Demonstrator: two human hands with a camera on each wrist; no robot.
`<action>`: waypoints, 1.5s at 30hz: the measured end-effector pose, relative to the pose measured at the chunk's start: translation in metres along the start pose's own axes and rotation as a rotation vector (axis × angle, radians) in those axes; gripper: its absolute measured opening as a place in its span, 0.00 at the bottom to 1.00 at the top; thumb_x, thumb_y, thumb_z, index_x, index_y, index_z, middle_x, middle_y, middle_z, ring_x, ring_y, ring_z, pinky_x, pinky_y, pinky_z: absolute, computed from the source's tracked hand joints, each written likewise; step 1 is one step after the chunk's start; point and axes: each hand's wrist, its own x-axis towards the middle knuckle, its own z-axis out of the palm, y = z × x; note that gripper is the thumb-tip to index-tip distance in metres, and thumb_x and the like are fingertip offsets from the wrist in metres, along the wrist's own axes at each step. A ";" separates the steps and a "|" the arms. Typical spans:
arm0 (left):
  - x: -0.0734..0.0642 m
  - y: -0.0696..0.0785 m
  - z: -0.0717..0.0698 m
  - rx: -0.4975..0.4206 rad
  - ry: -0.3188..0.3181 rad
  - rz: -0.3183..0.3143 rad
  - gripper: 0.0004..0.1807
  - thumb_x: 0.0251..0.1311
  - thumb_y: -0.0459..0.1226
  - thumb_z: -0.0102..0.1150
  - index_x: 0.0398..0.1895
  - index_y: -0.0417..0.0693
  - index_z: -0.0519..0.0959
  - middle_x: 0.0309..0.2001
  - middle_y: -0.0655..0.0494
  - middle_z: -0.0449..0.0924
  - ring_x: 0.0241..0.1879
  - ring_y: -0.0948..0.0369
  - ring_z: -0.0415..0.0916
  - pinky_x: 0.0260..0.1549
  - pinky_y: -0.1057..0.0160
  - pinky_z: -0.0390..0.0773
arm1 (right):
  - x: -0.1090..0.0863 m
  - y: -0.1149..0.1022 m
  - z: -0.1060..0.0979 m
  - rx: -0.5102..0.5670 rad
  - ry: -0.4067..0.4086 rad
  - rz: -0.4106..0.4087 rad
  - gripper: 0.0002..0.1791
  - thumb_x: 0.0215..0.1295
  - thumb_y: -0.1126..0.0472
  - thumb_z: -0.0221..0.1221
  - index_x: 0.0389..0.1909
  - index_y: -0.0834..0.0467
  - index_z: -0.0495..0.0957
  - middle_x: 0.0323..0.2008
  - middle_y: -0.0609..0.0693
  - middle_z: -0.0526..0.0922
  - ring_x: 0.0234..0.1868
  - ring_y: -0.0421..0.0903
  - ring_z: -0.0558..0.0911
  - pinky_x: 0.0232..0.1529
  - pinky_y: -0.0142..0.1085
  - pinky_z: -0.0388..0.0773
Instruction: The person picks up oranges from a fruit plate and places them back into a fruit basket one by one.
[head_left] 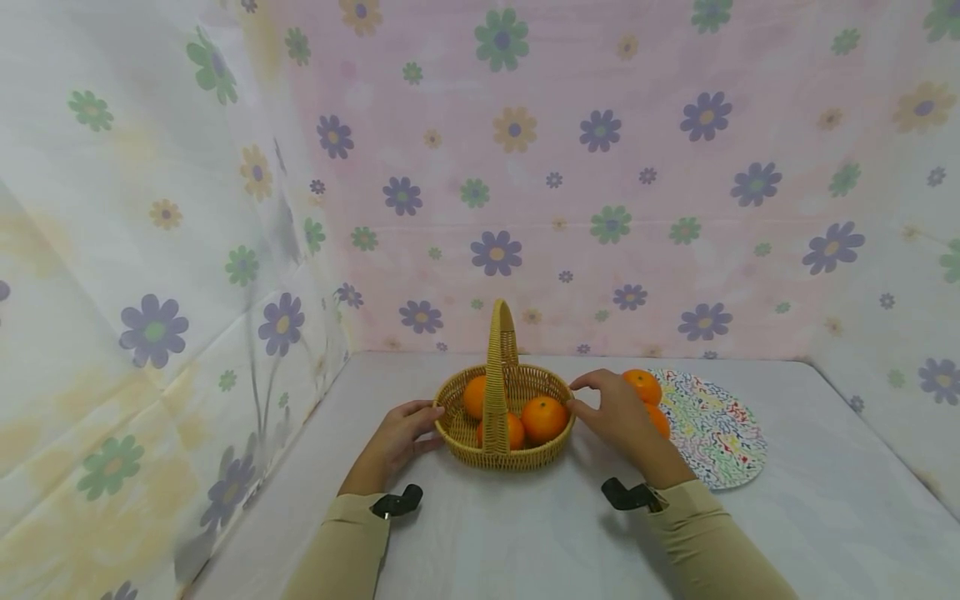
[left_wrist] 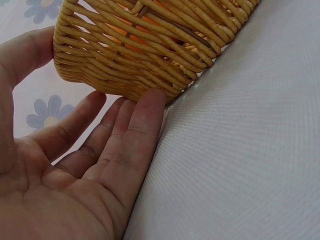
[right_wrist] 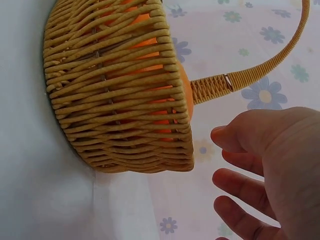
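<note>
A woven wicker basket with a tall arched handle stands upright on the table. Three oranges lie inside it: one orange at the left, another orange at the right, a third orange partly behind the handle. My left hand is at the basket's left end. In the left wrist view, its thumb touches the rim and its extended fingers reach the lower wall. My right hand is beside the right end; the right wrist view shows its loosely bent fingers apart from the basket.
A round plate with multicoloured speckles lies to the right. Two oranges, one behind the other, show at its left side, partly hidden by my right hand. Flower-patterned cloth walls surround the white table.
</note>
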 end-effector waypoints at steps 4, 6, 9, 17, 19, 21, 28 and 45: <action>0.000 -0.001 0.000 0.000 0.006 -0.002 0.27 0.67 0.44 0.68 0.64 0.39 0.76 0.59 0.44 0.80 0.55 0.53 0.82 0.55 0.49 0.86 | 0.000 0.003 -0.004 0.011 -0.005 0.018 0.17 0.68 0.53 0.67 0.55 0.56 0.83 0.60 0.56 0.82 0.66 0.59 0.78 0.67 0.59 0.76; 0.000 -0.001 0.000 0.002 0.007 -0.002 0.27 0.67 0.44 0.68 0.63 0.39 0.77 0.59 0.44 0.80 0.55 0.54 0.82 0.55 0.48 0.86 | -0.001 0.005 -0.006 0.009 -0.008 0.030 0.18 0.69 0.53 0.66 0.55 0.56 0.83 0.61 0.57 0.81 0.67 0.60 0.76 0.67 0.60 0.75; -0.001 -0.001 0.000 0.007 0.005 0.002 0.27 0.67 0.44 0.68 0.63 0.38 0.76 0.59 0.44 0.80 0.55 0.54 0.82 0.55 0.48 0.86 | 0.000 0.008 -0.012 0.011 -0.001 0.045 0.17 0.69 0.53 0.66 0.55 0.55 0.83 0.62 0.58 0.80 0.68 0.60 0.75 0.68 0.60 0.74; -0.001 0.001 0.002 -0.001 0.008 0.009 0.28 0.65 0.44 0.69 0.63 0.38 0.77 0.59 0.44 0.80 0.55 0.54 0.82 0.54 0.49 0.86 | 0.000 0.020 -0.034 -0.031 0.029 0.098 0.18 0.68 0.51 0.66 0.56 0.52 0.83 0.64 0.60 0.79 0.62 0.63 0.78 0.65 0.64 0.75; -0.001 0.000 0.002 0.001 0.009 0.009 0.28 0.66 0.45 0.69 0.63 0.38 0.77 0.60 0.43 0.80 0.55 0.53 0.81 0.54 0.49 0.86 | -0.001 0.025 -0.042 0.000 0.008 0.144 0.20 0.69 0.49 0.66 0.58 0.52 0.82 0.67 0.61 0.76 0.66 0.65 0.74 0.66 0.66 0.74; -0.001 0.000 0.002 0.000 0.010 0.007 0.28 0.66 0.44 0.69 0.63 0.38 0.77 0.60 0.43 0.80 0.56 0.52 0.81 0.55 0.49 0.86 | -0.003 0.028 -0.050 0.028 -0.006 0.177 0.21 0.70 0.49 0.65 0.60 0.51 0.81 0.68 0.61 0.75 0.66 0.65 0.74 0.65 0.66 0.74; -0.002 0.001 0.002 0.004 0.014 -0.002 0.28 0.67 0.44 0.67 0.64 0.38 0.76 0.62 0.41 0.79 0.59 0.51 0.80 0.55 0.49 0.86 | -0.007 0.043 -0.068 0.091 -0.058 0.210 0.27 0.68 0.46 0.66 0.62 0.55 0.79 0.66 0.62 0.77 0.66 0.65 0.76 0.60 0.65 0.79; -0.003 -0.001 0.000 -0.001 -0.002 0.029 0.25 0.68 0.43 0.66 0.63 0.40 0.77 0.61 0.43 0.80 0.56 0.53 0.82 0.54 0.50 0.86 | -0.021 0.091 -0.082 0.212 -0.182 0.159 0.38 0.60 0.42 0.73 0.65 0.58 0.76 0.63 0.64 0.78 0.62 0.65 0.78 0.53 0.53 0.87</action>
